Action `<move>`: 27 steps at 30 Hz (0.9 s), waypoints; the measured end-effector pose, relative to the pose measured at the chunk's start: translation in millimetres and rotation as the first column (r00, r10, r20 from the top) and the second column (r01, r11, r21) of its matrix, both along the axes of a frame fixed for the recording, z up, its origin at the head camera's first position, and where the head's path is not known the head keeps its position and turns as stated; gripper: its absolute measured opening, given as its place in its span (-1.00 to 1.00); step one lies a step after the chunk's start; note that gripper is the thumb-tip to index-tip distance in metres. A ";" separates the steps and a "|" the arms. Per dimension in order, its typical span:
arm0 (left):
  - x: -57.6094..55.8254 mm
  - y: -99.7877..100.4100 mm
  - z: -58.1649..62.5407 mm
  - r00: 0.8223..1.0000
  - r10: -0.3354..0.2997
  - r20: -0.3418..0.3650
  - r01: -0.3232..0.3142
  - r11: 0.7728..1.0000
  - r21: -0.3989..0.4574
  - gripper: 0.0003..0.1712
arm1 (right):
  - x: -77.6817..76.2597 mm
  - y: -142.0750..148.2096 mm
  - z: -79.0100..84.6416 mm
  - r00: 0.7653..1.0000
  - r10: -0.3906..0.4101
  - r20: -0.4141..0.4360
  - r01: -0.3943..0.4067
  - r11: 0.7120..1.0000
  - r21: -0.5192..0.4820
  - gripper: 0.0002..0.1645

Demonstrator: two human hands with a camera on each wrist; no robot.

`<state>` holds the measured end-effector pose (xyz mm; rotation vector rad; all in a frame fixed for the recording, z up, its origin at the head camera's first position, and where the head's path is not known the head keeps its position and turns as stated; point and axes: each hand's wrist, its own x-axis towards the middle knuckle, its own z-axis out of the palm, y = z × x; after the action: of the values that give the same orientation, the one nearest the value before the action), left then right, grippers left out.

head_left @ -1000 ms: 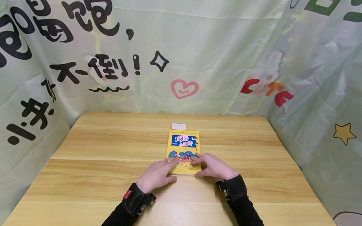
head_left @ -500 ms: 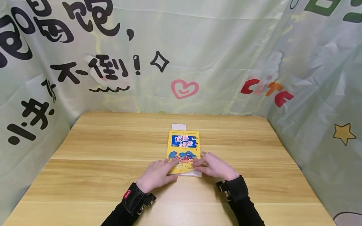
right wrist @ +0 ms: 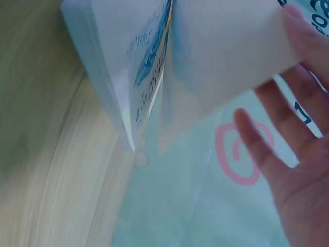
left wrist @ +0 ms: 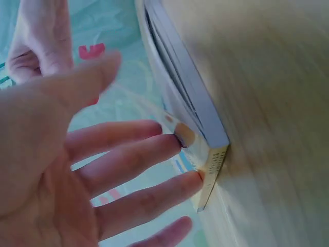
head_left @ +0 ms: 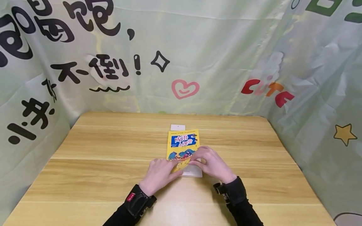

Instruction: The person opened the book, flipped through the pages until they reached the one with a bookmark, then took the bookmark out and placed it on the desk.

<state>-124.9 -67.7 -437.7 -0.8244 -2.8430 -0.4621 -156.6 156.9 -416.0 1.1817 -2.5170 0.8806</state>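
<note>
A yellow paperback book (head_left: 183, 139) with a blue title panel lies on the wooden table. My right hand (head_left: 211, 164) pinches the lower right corner of its front cover and lifts it. In the right wrist view the cover's pale inner side (right wrist: 221, 62) stands away from the printed first page (right wrist: 121, 56). My left hand (head_left: 159, 175) rests at the book's lower left; in the left wrist view its outstretched fingers touch the cover near the spine (left wrist: 212, 172), and the thumb sticks out apart from them.
Just beyond the book's top edge lies a small white card (head_left: 178, 127). The wooden table (head_left: 113, 141) stretches out around the book. Pale printed curtains (head_left: 215, 56) hang along its back and sides.
My right hand has taken the cover's lower right corner and raised it to the left, baring the white page beneath. My left thumb has shifted toward the book's bottom edge.
</note>
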 end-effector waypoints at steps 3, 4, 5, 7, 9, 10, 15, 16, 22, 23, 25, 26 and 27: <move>-1.7 -0.6 0.9 0.998 0.013 -0.064 -0.013 1.000 0.004 -0.59 | -0.4 -3.9 -1.4 0.996 0.019 -0.085 -0.029 0.993 -0.118 -0.88; -1.9 -0.9 2.2 0.997 0.012 -0.081 -0.012 1.000 0.002 -0.63 | -0.7 -4.7 -1.9 0.993 0.024 -0.114 -0.042 0.987 -0.156 -0.86; -1.9 -1.0 3.8 0.995 0.009 -0.099 -0.009 1.000 0.001 -0.65 | -1.1 -5.4 -2.5 0.989 0.029 -0.143 -0.056 0.980 -0.191 -0.84; -2.0 -0.8 7.1 0.989 -0.005 -0.148 0.005 1.000 0.002 -0.68 | -1.9 -7.0 -3.2 0.978 0.039 -0.206 -0.093 0.962 -0.258 -0.83; -1.8 0.0 10.6 0.978 -0.017 -0.207 0.023 0.999 0.028 -0.67 | -2.4 -9.3 -2.2 0.963 0.041 -0.268 -0.130 0.937 -0.324 -0.83; -2.0 0.5 12.2 0.971 -0.019 -0.237 0.032 0.998 0.051 -0.65 | -2.4 -10.8 -1.1 0.954 0.036 -0.297 -0.145 0.924 -0.355 -0.82; -0.7 2.5 22.1 0.934 0.010 -0.358 0.063 0.979 0.192 -0.29 | 1.7 -18.8 10.6 0.932 -0.021 -0.361 -0.168 0.858 -0.485 -0.80; -0.6 2.5 24.2 0.925 0.020 -0.380 0.064 0.976 0.208 -0.21 | 3.1 -19.8 12.8 0.936 -0.036 -0.350 -0.151 0.857 -0.492 -0.83; 1.0 -0.6 35.7 0.860 0.067 -0.506 0.029 0.983 0.180 -0.12 | 4.0 -16.6 2.8 0.991 -0.035 -0.129 -0.005 0.954 -0.299 -0.91; 1.4 -2.1 37.0 0.851 0.077 -0.520 0.009 0.987 0.161 -0.16 | 3.2 -15.2 -1.2 0.997 -0.032 -0.076 0.013 0.971 -0.237 -0.91; 2.1 -5.7 39.3 0.843 0.102 -0.527 -0.038 0.991 0.132 -0.24 | 2.0 -12.9 -7.5 0.999 -0.034 0.020 0.036 0.994 -0.107 -0.78; 2.4 -7.8 40.4 0.842 0.116 -0.526 -0.065 0.991 0.114 -0.28 | 1.5 -11.7 -9.8 0.997 -0.036 0.066 0.039 0.998 -0.046 -0.71; 2.4 -10.1 41.1 0.843 0.129 -0.522 -0.090 0.991 0.100 -0.30 | 1.2 -10.4 -11.4 0.994 -0.035 0.108 0.035 0.999 0.004 -0.64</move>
<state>-122.5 -77.8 -396.7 -0.6453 -2.3289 -0.2643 -155.4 146.5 -427.4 1.1159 -2.6157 0.9573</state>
